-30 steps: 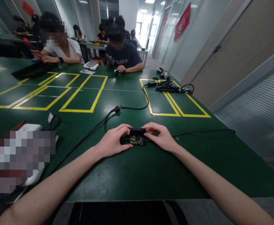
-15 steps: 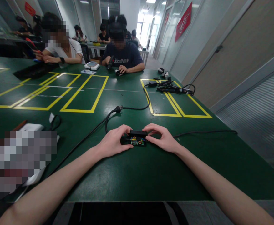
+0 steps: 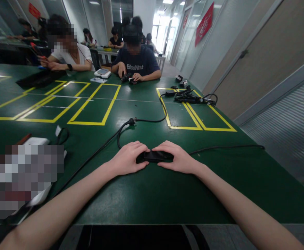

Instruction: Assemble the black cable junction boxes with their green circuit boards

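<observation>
Between my hands a black power adapter lies on the green table, with its cover on top. My left hand grips its left end, thumb on the near side and fingers on the far side. Around the right end, my right hand holds it the same way. Black cables run off from both sides near the hands. The circuit board inside is hidden under the cover.
A power plug on a black cord lies beyond my left hand. A heap of black adapters and cables is at the back right. Yellow tape rectangles mark the table. Across it, a person in a dark shirt handles a power screwdriver.
The black cover, which was tilted up at the far side with the circuit board showing, is now down over the board. Both hands have closed round the adapter's ends.
</observation>
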Available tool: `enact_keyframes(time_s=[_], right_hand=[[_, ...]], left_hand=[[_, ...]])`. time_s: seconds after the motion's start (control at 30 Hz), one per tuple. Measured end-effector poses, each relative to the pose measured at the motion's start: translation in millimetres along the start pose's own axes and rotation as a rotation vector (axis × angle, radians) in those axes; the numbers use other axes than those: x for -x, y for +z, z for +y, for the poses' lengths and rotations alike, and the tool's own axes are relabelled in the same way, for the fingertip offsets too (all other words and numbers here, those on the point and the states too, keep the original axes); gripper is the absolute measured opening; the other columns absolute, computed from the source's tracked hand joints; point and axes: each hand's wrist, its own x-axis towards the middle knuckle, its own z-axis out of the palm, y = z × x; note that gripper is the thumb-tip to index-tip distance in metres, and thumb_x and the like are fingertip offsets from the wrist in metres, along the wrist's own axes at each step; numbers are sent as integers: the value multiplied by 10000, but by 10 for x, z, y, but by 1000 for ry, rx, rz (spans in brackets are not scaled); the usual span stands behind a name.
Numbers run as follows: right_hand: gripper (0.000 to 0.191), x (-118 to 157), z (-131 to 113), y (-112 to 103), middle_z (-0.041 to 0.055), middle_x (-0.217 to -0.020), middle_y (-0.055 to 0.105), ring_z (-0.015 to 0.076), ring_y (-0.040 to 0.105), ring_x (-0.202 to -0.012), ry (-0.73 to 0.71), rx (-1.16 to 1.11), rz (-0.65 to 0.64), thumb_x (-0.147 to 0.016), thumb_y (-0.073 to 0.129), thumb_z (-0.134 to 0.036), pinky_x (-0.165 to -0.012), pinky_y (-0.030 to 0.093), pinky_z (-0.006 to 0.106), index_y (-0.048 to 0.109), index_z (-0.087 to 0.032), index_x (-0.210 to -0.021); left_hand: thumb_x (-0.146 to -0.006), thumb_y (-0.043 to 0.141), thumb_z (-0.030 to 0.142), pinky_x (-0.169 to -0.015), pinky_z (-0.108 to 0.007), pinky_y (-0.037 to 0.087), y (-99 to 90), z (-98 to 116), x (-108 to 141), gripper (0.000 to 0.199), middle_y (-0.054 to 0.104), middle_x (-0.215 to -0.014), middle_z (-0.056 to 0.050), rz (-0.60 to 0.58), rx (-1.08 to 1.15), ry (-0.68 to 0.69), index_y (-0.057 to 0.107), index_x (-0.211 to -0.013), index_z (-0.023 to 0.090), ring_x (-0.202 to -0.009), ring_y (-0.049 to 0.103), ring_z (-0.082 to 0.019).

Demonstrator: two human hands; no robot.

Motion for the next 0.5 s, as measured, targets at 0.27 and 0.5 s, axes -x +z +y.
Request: enact_keyframes(time_s=[0.27, 0.5], right_hand=[[323, -36, -118, -6, 117, -1082, 745, 244, 670, -929, -83, 140, -26, -978, 615, -307, -837, 538, 398, 655, -194, -1278], [387, -26, -138, -1, 107, -1092, 741, 252, 698, -952, 8, 194, -103, -901, 727, -355, -837, 534, 372, 637, -195, -1242]], left_hand=[[-861, 667, 221, -878, -397, 542, 61, 86, -48, 304, 702, -1075, -91, -67, -183, -38, 563, -1145, 197, -985, 685, -280], [-978, 607, 226, -817, -348, 530, 22, 91, -53, 131, 690, -969, -55, -192, -291, 24, 509, -1065, 212, -896, 705, -251]])
